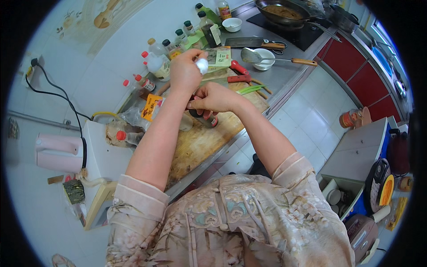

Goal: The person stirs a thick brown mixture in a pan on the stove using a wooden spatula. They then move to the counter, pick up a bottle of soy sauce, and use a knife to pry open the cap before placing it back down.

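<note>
My left hand (187,70) is closed around a white rounded object (201,66), whose exact kind I cannot make out. Just below and to the right, my right hand (217,97) has its fingers curled around a small dark-capped bottle (209,121), tilted over the wooden cutting board (203,143). My fingers cover much of this bottle. A pale jar (186,123) stands beside it, partly hidden. Past my right hand lie green scallion pieces (250,89) and red-handled tools (239,78) at the board's far end.
Seasoning bottles (160,65) line the wall. A cleaver (245,42), a spatula (252,56) over a white bowl (266,63), and a wok (283,13) on the cooktop are farther off. An orange packet (151,106) lies left. An open drawer (343,197) is at right.
</note>
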Demonstrator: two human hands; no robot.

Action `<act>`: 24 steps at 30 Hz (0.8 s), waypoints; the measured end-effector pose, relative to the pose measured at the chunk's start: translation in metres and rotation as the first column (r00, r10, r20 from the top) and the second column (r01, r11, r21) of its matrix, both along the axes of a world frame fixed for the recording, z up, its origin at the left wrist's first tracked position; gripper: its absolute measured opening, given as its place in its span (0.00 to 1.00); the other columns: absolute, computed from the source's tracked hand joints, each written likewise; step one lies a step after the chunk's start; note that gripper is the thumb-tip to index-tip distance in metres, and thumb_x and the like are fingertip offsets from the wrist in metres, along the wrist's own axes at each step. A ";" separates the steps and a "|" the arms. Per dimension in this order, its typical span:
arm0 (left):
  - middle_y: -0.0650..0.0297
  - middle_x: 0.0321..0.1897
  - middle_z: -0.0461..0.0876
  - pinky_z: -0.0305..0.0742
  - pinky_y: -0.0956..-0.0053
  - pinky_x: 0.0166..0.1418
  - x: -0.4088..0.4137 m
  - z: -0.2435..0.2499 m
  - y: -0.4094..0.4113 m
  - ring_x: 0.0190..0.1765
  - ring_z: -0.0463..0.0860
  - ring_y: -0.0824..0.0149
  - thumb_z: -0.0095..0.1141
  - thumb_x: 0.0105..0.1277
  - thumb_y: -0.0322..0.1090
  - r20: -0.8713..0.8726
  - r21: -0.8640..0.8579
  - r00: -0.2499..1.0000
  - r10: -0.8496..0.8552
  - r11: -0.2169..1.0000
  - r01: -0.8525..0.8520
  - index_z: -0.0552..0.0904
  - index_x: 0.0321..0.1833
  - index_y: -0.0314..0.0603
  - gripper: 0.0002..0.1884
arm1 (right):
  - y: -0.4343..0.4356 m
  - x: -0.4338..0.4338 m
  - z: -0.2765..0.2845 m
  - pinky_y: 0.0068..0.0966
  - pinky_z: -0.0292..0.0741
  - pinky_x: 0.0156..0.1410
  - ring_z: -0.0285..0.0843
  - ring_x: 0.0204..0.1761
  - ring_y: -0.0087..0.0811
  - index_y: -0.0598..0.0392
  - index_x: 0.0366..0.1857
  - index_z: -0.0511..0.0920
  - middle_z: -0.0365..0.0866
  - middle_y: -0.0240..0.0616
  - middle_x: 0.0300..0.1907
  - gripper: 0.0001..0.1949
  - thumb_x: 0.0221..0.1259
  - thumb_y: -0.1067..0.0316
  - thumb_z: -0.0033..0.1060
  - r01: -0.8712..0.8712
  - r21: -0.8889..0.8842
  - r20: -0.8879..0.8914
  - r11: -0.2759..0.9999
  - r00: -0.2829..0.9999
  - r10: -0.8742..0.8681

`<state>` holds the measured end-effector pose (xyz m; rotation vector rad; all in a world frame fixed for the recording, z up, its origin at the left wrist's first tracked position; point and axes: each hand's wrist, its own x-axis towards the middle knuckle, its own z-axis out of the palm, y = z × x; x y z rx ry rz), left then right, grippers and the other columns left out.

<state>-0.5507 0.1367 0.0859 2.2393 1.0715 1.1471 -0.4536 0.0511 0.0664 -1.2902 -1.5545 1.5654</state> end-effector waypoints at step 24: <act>0.57 0.19 0.82 0.70 0.69 0.27 0.001 0.003 -0.003 0.21 0.78 0.65 0.62 0.64 0.39 0.009 0.036 0.999 0.038 0.999 -0.038 0.86 0.36 0.37 0.11 | -0.039 -0.079 -0.055 0.38 0.73 0.30 0.77 0.27 0.46 0.56 0.24 0.74 0.76 0.42 0.25 0.05 0.54 0.71 0.60 0.476 0.825 -0.218 0.304 0.766 -0.605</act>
